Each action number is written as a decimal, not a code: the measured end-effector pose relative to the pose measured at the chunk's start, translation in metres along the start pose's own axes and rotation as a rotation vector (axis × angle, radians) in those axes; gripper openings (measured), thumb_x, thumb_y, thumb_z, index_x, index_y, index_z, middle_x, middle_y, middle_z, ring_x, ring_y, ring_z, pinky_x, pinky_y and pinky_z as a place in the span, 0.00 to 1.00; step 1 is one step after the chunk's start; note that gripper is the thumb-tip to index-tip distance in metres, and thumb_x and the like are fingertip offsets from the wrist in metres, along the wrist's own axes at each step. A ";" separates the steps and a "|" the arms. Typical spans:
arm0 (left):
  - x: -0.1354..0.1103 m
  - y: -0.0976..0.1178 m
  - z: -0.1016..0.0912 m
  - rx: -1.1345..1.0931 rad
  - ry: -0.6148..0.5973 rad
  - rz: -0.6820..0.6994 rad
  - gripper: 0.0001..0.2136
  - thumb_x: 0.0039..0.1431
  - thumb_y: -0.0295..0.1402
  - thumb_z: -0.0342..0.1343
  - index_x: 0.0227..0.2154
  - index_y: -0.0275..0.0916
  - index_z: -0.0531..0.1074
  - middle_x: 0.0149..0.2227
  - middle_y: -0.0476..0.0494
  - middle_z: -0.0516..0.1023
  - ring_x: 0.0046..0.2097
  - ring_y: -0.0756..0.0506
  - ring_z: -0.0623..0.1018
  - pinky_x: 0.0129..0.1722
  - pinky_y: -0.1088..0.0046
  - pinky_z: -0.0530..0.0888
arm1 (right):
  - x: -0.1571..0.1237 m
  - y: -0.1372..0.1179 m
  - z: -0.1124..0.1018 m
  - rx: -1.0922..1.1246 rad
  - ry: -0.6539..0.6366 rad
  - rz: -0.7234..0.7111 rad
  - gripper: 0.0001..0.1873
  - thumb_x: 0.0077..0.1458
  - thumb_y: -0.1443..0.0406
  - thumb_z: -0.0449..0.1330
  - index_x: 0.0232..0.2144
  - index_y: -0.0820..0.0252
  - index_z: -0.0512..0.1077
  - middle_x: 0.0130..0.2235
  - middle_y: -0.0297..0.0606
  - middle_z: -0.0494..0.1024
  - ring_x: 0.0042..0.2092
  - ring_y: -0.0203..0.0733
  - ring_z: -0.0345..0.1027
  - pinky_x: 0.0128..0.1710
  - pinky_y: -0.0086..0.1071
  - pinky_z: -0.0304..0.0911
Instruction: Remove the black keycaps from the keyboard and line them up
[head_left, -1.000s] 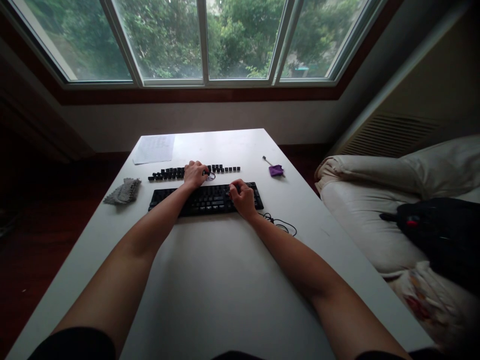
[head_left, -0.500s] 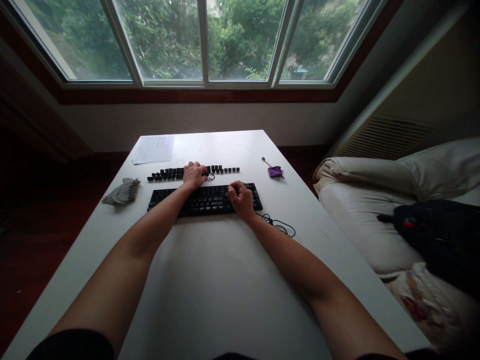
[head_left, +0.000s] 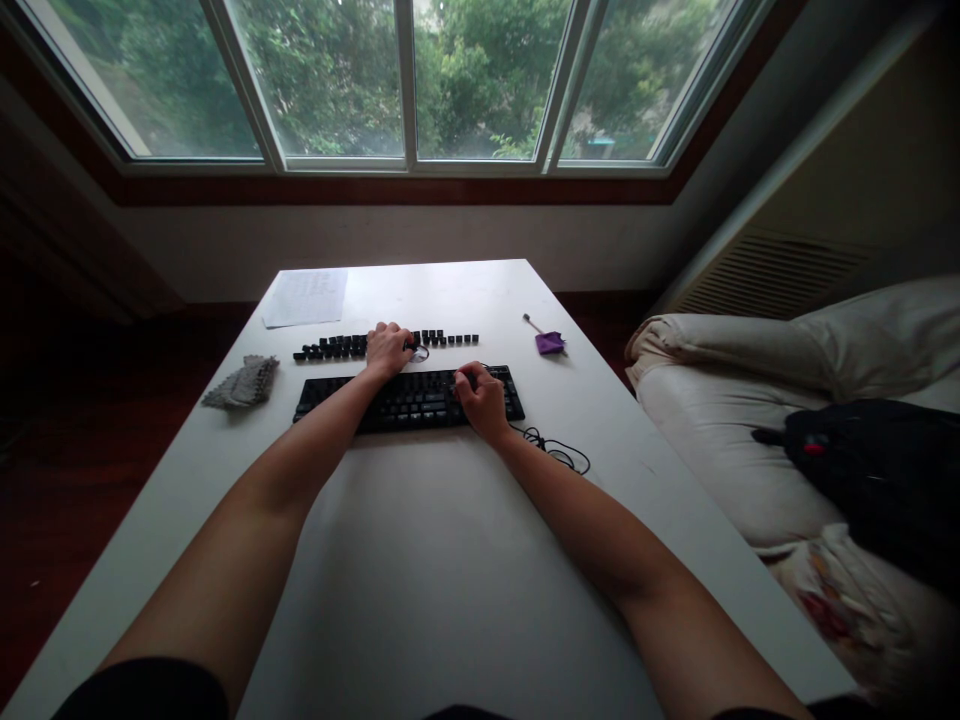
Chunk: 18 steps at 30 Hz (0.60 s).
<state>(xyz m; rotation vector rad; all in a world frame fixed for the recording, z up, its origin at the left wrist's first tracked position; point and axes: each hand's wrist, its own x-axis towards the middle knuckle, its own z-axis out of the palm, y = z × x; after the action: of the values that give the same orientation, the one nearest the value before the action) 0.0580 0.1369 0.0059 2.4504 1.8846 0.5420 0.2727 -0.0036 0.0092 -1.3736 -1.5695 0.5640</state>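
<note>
A black keyboard [head_left: 412, 402] lies across the white table, with dark gaps near its right part. Over that right part, my right hand [head_left: 484, 398] is closed, thumb and fingers pinched together; whatever is between them is too small to make out. My left hand [head_left: 387, 350] reaches beyond the keyboard to the row of loose black keycaps [head_left: 330, 348], its fingers curled down among them. Beside its fingertips shows a small looped wire-like thing [head_left: 421, 353]; what the fingers hold is hidden. More loose keycaps [head_left: 457, 339] continue to the right.
A grey cloth [head_left: 244, 382] lies at the left, and a printed paper sheet [head_left: 306, 298] at the far left. A purple cloth [head_left: 550, 343] and a small brush [head_left: 531, 321] are at the right. The black cable [head_left: 562, 453] coils by the keyboard. A sofa [head_left: 705, 430] holds a dark bag [head_left: 877, 470].
</note>
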 end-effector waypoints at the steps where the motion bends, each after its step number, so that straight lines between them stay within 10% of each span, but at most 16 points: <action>1: 0.000 0.000 0.000 -0.009 0.002 0.001 0.09 0.58 0.37 0.61 0.41 0.45 0.78 0.50 0.39 0.73 0.56 0.33 0.64 0.55 0.54 0.62 | 0.000 0.000 0.000 -0.002 -0.003 0.003 0.15 0.64 0.55 0.51 0.36 0.56 0.73 0.26 0.35 0.78 0.28 0.40 0.72 0.32 0.30 0.64; 18: 0.000 -0.003 0.005 0.007 0.017 0.012 0.10 0.58 0.37 0.61 0.43 0.45 0.76 0.49 0.38 0.73 0.56 0.33 0.65 0.54 0.54 0.63 | 0.000 0.002 0.002 0.007 0.025 -0.025 0.15 0.64 0.55 0.52 0.35 0.56 0.73 0.25 0.34 0.77 0.26 0.39 0.71 0.31 0.29 0.63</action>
<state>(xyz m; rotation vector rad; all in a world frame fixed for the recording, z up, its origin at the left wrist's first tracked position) 0.0569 0.1391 0.0002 2.4707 1.8821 0.5592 0.2721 -0.0026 0.0073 -1.3496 -1.5608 0.5347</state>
